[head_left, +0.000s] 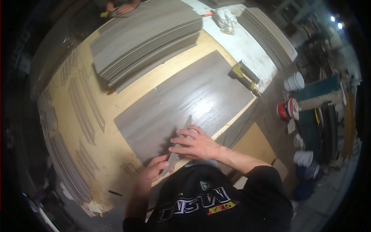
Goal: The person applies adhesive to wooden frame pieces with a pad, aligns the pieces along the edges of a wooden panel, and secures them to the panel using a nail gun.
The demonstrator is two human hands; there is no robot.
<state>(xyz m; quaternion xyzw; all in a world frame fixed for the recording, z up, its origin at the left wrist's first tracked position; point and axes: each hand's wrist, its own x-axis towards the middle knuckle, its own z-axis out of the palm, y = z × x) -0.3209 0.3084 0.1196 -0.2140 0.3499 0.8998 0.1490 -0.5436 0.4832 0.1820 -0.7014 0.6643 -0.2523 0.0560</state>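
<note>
A short, narrow grey wood strip [173,159] slants across the near edge of a grey-brown wood panel [174,100]. My left hand [155,168] grips its lower end between thumb and fingers. Higher up, my right hand [193,144] curls its fingers over the same strip, whose upper end sticks out past them. The panel lies flat on a pale wooden worktable [119,102], its surface shiny under the light.
Beyond the panel stands a stack of grey panels [150,50]. Thin strips [82,110] lie to the left. A yellow-and-black power tool [244,77] sits at the panel's far right corner. Buckets [288,109] stand at right. Another person's hand [125,8] shows at the far edge.
</note>
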